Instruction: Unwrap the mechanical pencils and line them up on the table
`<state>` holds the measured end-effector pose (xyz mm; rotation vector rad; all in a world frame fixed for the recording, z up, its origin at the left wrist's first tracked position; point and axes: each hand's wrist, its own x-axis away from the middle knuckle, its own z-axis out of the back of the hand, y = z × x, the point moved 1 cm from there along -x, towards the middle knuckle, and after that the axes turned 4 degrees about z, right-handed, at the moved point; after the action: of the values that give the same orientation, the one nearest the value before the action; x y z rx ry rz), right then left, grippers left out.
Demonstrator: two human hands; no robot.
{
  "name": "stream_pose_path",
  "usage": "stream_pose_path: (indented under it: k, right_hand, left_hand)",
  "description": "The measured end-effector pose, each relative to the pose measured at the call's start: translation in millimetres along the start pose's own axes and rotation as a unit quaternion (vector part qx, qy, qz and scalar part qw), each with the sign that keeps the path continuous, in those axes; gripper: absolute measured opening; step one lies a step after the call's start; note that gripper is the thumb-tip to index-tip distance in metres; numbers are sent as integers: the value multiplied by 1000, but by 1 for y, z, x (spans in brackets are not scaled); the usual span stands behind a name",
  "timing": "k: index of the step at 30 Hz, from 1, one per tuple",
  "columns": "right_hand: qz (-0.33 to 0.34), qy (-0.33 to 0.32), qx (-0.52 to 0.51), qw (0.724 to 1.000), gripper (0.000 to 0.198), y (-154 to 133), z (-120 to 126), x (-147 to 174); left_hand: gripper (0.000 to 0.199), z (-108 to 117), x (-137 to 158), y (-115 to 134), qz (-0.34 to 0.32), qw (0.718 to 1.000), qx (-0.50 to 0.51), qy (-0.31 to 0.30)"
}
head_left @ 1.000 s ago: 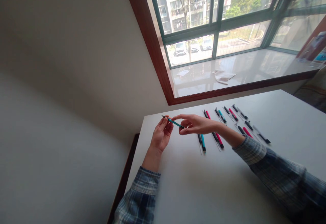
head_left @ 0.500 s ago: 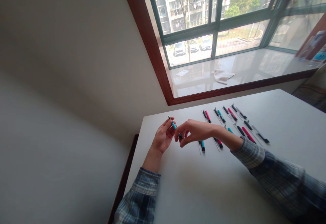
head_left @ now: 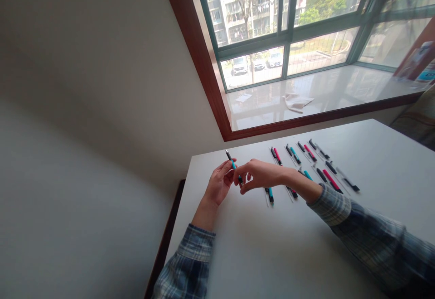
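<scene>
A teal and black pen is held tilted between my two hands, its pointed tip up and to the left. My left hand pinches the middle of the barrel between thumb and fingers. From the right, my right hand reaches across with its fingers closed around the pen's lower black end. Beneath and beyond my right forearm, pen parts lie on the white table: a red barrel, a teal barrel, black pieces and thin refills. My right hand and arm hide some of these.
Rows of pen parts spread over the table's right half, including a clear piece with a black end. Behind the table is a windowsill with a crumpled white cloth. A wall rises on the left.
The pen has slid up through my left fingers, so more of its black tip section shows. Both hands stay nearly in place.
</scene>
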<state>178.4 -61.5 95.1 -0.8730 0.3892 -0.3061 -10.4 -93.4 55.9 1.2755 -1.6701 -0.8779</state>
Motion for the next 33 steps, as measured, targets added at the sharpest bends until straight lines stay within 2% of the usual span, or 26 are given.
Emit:
stream_pose_path:
  k: [4,7,9,11,13,15,16,22,25,28,30,33]
  right_hand:
    - [-1,30,43,999,25,8,-1,0]
    - [-11,17,57,998,31,13,-1,1]
    - [-20,9,61,998,37,16,0,2]
    - [-36,15,76,996,41,21,3,5]
    - [-62,36,106,992,39,27,9,9]
    - [-91,55,132,986,33,34,17,14]
    - [-105,61,143,982,31,38,21,16]
    - [-177,121,189,958,23,52,49,34]
    - [-176,145,186,956,22,54,57,39]
    - [-171,147,184,957,21,53,57,39]
    - [-174,142,184,957,21,52,54,38]
    - [-177,133,180,958,22,50,51,35]
  left_hand:
    - [39,-6,4,2,10,999,-45,-8]
    - [35,-4,4,4,-2,997,-70,18]
    - [30,2,2,6,-34,990,-130,51]
    - [25,12,0,9,-77,958,-252,114]
    - [23,22,-2,11,-102,899,-386,179]
    - [25,32,-3,10,-118,848,-464,228]
    - [27,36,-3,9,-120,833,-485,237]
    - [24,52,-6,-2,-121,810,-513,257]
    - [17,55,-6,-3,-171,794,-529,248]
    - [14,55,-5,0,-230,752,-565,252]
    - [16,56,-4,2,-223,731,-589,263]
    - [21,56,-4,5,-183,734,-592,279]
